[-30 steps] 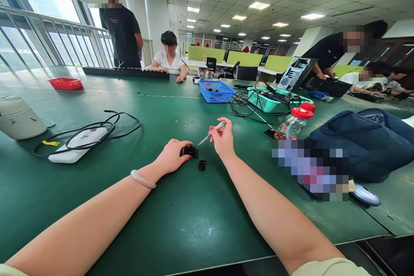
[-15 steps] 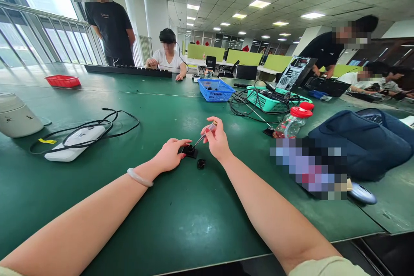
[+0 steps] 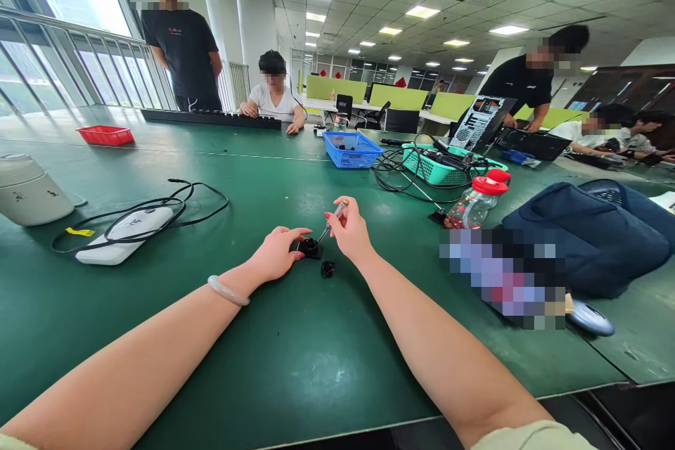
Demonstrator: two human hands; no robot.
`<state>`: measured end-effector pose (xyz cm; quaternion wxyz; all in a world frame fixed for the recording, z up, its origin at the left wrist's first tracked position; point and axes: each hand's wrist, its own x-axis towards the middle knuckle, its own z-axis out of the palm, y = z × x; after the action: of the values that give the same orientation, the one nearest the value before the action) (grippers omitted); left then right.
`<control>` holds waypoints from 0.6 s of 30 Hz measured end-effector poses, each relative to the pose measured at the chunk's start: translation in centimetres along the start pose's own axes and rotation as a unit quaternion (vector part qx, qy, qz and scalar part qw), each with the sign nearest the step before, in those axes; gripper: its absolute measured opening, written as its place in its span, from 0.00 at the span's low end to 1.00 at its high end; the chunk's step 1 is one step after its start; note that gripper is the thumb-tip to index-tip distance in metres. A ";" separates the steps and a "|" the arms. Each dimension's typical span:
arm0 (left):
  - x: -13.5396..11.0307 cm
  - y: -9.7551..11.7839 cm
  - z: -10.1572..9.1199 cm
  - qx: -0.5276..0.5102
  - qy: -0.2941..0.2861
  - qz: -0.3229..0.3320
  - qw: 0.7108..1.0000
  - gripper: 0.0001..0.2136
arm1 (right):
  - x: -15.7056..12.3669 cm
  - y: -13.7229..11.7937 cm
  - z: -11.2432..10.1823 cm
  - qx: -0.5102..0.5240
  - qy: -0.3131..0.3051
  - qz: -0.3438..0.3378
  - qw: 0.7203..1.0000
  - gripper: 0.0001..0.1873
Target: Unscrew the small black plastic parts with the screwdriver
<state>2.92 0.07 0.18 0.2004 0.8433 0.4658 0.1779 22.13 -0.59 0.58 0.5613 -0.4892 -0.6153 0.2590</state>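
Observation:
On the green table, a small flat black part (image 3: pixel 311 249) with a raised round middle lies between my hands. My left hand (image 3: pixel 277 252) grips its left side with thumb and fingers. In my right hand (image 3: pixel 350 230) is a slim screwdriver (image 3: pixel 328 226), held slanting, its handle pinched between the fingers. The screwdriver's tip reaches down to the right side of the black part; whether it sits in a screw is too small to tell. Just below, a loose small black piece (image 3: pixel 328 268) rests on the table, touched by neither hand.
A white device with a black cable (image 3: pixel 131 230) lies left, near a pale bottle (image 3: pixel 29 190). Farther off stand a blue basket (image 3: pixel 352 155) and a green basket (image 3: pixel 432 170) of cables. A red-lidded jar (image 3: pixel 477 200) and dark bag (image 3: pixel 580 239) are right. Several people are around the table.
My right hand and the screwdriver handle have shifted slightly left and down, the screwdriver now more upright. My left hand still holds the black part.

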 end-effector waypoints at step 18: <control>0.0 0.1 -0.1 0.099 0.028 0.011 0.995 0.24 | -2.3 -2.6 1.1 -0.059 -0.131 -0.167 0.975 0.12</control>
<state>2.96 0.03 0.29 0.1004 0.8588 0.4773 0.1566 20.06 -3.43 1.59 0.4813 -0.3733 -0.7708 0.1868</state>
